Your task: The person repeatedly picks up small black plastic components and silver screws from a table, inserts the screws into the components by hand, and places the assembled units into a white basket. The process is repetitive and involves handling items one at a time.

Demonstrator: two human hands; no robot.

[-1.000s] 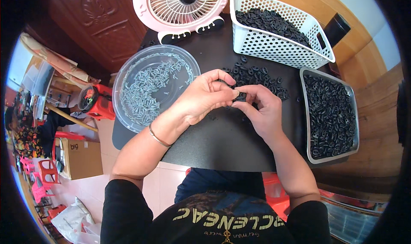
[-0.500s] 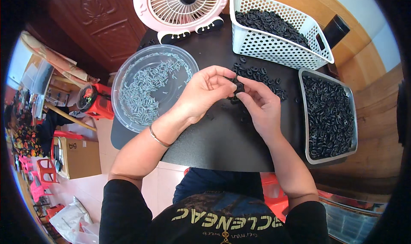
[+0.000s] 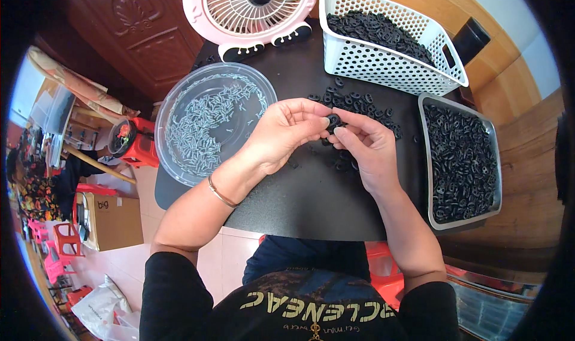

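Between the fingertips of both hands is a small black plastic part, rounded, with a hole showing. My left hand pinches it from the left with thumb and forefinger. My right hand pinches it from the right. Any screw at the part is too small to make out. Behind and below the hands lies a loose heap of similar black parts on the dark table. Left of my left hand is a round clear tub of small silvery screws.
A white perforated basket of black parts stands at the back right. A metal tray full of black parts lies at the right edge. At the back is a pink fan, with a black cylinder beside the basket.
My hands have lowered slightly and the fingers have shifted around the black part, so its round face with a hole now shows. The containers stay in place.
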